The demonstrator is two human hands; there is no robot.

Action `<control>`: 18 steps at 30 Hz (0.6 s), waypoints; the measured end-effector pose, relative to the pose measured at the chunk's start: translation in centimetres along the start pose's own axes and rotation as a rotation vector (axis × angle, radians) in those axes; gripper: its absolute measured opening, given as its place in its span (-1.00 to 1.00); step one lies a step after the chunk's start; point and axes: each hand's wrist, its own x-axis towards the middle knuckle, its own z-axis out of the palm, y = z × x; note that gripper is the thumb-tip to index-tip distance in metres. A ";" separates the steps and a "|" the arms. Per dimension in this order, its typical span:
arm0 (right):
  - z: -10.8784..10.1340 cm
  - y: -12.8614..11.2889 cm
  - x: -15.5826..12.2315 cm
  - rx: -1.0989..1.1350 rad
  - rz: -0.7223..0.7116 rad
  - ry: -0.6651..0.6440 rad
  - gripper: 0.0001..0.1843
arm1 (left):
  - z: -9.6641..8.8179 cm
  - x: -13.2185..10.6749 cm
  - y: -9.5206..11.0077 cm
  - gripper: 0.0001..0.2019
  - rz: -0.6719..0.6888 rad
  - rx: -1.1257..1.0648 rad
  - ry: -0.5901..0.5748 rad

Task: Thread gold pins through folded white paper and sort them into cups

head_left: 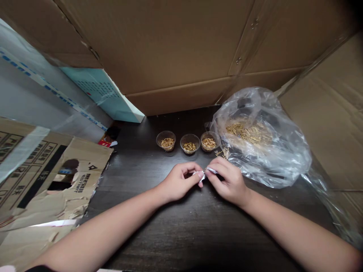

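My left hand (183,179) is closed in a pinch above the dark table, with white wrapping (200,176) at its fingertips. What those fingers hold is too small to make out. Facing it, my right hand (228,179) pinches what looks like a tiny gold-coloured pin (206,169); white material (211,170) shows at these fingertips too. The two sets of fingertips almost meet. Just beyond them stand three clear cups of small gold pins: a left cup (166,133), a middle cup (190,136) and a right cup (210,133). Loose pins (225,153) lie beside the right cup.
A clear plastic bag (289,158) with many gold pins spreads over the right of the dark table (181,230). Cardboard walls rise at the back (170,49) and right (323,113). Torn printed cardboard (85,162) and a light-blue panel (99,90) stand at left.
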 end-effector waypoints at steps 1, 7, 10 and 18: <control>0.0 0.2 0.1 0.065 0.046 -0.020 -0.89 | -0.1 0.0 0.0 -0.68 0.009 0.014 0.003; -0.4 0.9 0.4 0.368 0.387 -0.285 -0.58 | -1.0 0.3 -0.6 -0.76 0.045 0.087 0.025; -0.6 0.9 0.6 0.340 0.384 -0.337 -0.55 | -1.3 0.5 -0.9 -0.76 0.044 0.097 0.007; -0.7 0.9 1.0 0.334 0.356 -0.338 -0.57 | -1.4 0.5 -0.9 -0.77 0.077 0.174 -0.032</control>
